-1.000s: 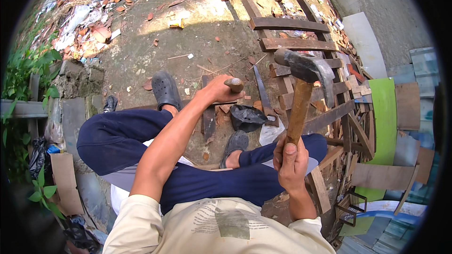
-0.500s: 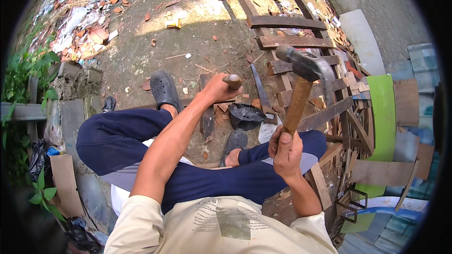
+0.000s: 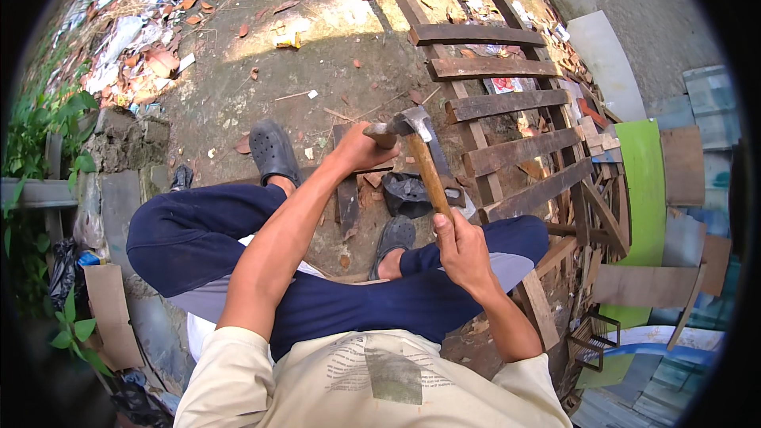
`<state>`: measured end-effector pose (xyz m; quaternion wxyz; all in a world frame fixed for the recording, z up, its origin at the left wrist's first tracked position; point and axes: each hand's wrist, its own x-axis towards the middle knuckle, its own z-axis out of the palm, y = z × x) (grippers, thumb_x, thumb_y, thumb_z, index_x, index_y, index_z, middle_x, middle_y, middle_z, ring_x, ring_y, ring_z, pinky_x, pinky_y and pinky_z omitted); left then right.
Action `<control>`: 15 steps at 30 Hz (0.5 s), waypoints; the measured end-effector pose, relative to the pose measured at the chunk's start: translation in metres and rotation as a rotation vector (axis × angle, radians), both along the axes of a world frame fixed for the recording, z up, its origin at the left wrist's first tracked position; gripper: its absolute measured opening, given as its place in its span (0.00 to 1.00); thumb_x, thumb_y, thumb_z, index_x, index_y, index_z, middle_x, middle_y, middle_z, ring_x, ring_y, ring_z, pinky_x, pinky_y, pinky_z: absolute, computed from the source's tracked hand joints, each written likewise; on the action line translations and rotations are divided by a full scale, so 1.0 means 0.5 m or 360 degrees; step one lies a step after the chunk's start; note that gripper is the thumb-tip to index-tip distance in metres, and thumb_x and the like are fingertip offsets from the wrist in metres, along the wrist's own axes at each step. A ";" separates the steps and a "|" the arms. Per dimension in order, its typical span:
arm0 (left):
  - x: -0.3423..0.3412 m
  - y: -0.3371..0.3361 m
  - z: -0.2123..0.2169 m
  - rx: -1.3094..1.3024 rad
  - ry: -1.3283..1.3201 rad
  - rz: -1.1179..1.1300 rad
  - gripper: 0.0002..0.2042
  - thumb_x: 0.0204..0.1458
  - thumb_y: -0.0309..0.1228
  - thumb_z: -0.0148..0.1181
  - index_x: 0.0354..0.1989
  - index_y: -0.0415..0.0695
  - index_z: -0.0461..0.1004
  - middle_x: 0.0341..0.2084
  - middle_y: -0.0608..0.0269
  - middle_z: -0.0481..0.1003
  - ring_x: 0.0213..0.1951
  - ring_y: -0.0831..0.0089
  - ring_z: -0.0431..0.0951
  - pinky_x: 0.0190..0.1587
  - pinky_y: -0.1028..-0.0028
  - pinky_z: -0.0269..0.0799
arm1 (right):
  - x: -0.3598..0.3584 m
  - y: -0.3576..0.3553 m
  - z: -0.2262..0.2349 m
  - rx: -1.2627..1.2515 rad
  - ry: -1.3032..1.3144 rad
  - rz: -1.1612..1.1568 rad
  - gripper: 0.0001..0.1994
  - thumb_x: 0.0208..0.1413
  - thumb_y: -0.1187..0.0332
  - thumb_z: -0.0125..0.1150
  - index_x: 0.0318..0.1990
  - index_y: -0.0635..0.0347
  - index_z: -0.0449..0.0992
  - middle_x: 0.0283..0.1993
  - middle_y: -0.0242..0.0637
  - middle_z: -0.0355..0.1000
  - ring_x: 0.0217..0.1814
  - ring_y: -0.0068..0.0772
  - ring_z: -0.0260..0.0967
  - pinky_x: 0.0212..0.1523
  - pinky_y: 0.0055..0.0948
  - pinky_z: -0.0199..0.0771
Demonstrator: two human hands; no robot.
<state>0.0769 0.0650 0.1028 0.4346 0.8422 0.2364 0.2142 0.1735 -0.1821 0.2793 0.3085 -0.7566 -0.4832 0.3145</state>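
My right hand [image 3: 464,255] is wrapped round the wooden handle of a claw hammer [image 3: 428,176]. The hammer's metal head is at the left fist and overlaps the tool end there; I cannot tell whether they touch. My left hand [image 3: 357,149] is closed round a tool with a rounded wooden handle end [image 3: 382,136]; its other end is hidden. Beneath that hand a dark wooden board [image 3: 346,208] lies between my feet. A black plastic bag [image 3: 407,196] is just right of the board, and a handsaw [image 3: 438,157] lies behind the hammer.
A slatted wooden frame [image 3: 523,148] stretches along the right, with stacked wood scraps beside it. A green panel [image 3: 640,214] stands farther right. Broken masonry [image 3: 127,139] and plants are on the left. Leaves and litter cover the far ground.
The hammer has swung down and left from its raised position, its head now at the left fist. My left hand has shifted slightly left and keeps its grip.
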 end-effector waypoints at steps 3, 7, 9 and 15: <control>-0.004 -0.004 0.005 0.0110 0.0094 -0.0055 0.14 0.54 0.43 0.64 0.30 0.43 0.77 0.22 0.55 0.77 0.26 0.58 0.77 0.33 0.63 0.73 | -0.014 0.010 0.058 0.0178 0.0244 -0.0126 0.23 0.73 0.50 0.45 0.34 0.62 0.65 0.19 0.24 0.59 0.18 0.14 0.54 0.18 0.20 0.54; -0.004 -0.002 0.017 -0.0031 0.0115 -0.0020 0.14 0.52 0.42 0.65 0.28 0.43 0.77 0.22 0.53 0.77 0.26 0.54 0.77 0.33 0.62 0.73 | -0.029 0.022 0.065 0.0704 0.0315 -0.0128 0.23 0.73 0.49 0.44 0.33 0.61 0.66 0.19 0.24 0.59 0.17 0.14 0.56 0.17 0.19 0.54; 0.003 -0.004 0.020 -0.0096 0.0077 -0.0026 0.15 0.48 0.42 0.65 0.26 0.41 0.76 0.23 0.48 0.77 0.28 0.47 0.78 0.31 0.59 0.74 | -0.012 0.017 0.016 0.0207 0.0000 -0.0021 0.24 0.73 0.49 0.44 0.33 0.62 0.66 0.19 0.25 0.61 0.18 0.15 0.58 0.18 0.20 0.55; -0.012 0.005 -0.005 0.0013 0.0044 -0.0001 0.11 0.51 0.37 0.63 0.27 0.41 0.76 0.20 0.55 0.76 0.24 0.60 0.75 0.32 0.63 0.73 | -0.011 0.011 0.064 0.0114 0.0207 -0.0161 0.20 0.72 0.55 0.49 0.37 0.67 0.69 0.19 0.40 0.66 0.18 0.35 0.65 0.23 0.35 0.65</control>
